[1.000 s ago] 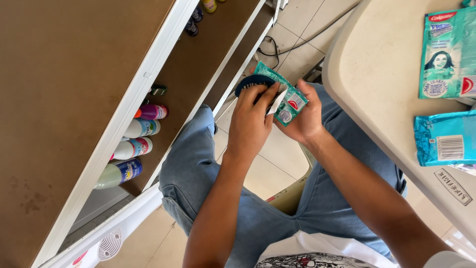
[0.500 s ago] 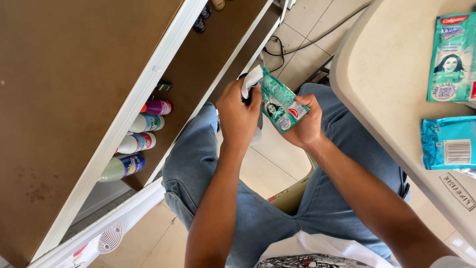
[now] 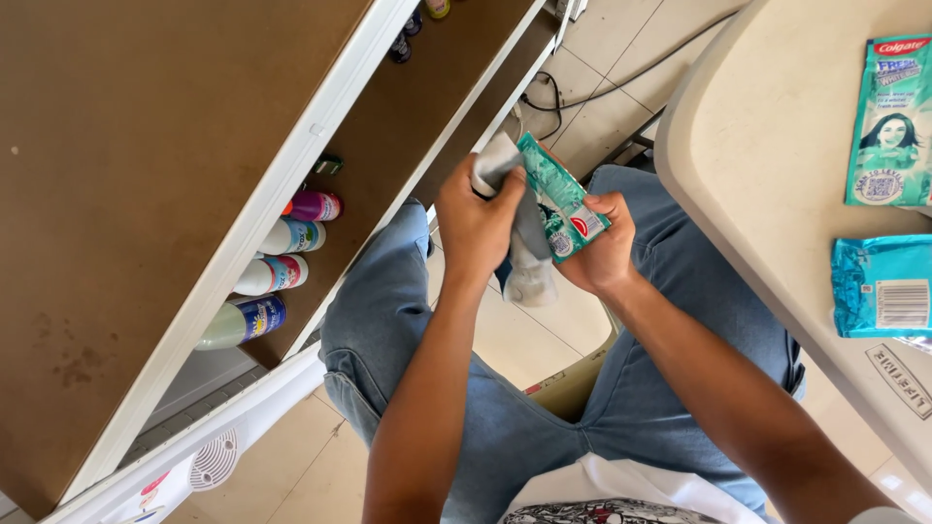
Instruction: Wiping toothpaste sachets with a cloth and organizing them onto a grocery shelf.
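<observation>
Here, the brown shelf unit [image 3: 146, 175] fills the nine o'clock side, its white-edged boards running up toward twelve, and a pale desk [image 3: 777, 165] takes the three o'clock side. Between them the person sits in blue jeans [image 3: 660, 388], knees apart over the tiled floor [image 3: 515, 340].

On the lower shelf at nine o'clock lie four bottles [image 3: 277, 277] on their sides, touching in a row. On the desk at two o'clock rests a flat green sachet [image 3: 888, 121], with a blue packet [image 3: 879, 286] just below it at three o'clock.

At the centre, both hands meet. The left hand [image 3: 476, 228] has its grip closed around a grey cloth [image 3: 529, 252], which hangs down crumpled toward six o'clock. The right hand [image 3: 602, 252] pinches the lower edge of a green pouch [image 3: 563, 199], fingers clamped on it, the pouch tilted up toward twelve and pressed against the cloth.

The pouch looks thin, glossy and slightly creased, teal with a small red-and-white mark near the thumb. I would judge that slick film could slip from such a light pinch, and rubbing hard might crumple it or drop it to the floor.
</observation>
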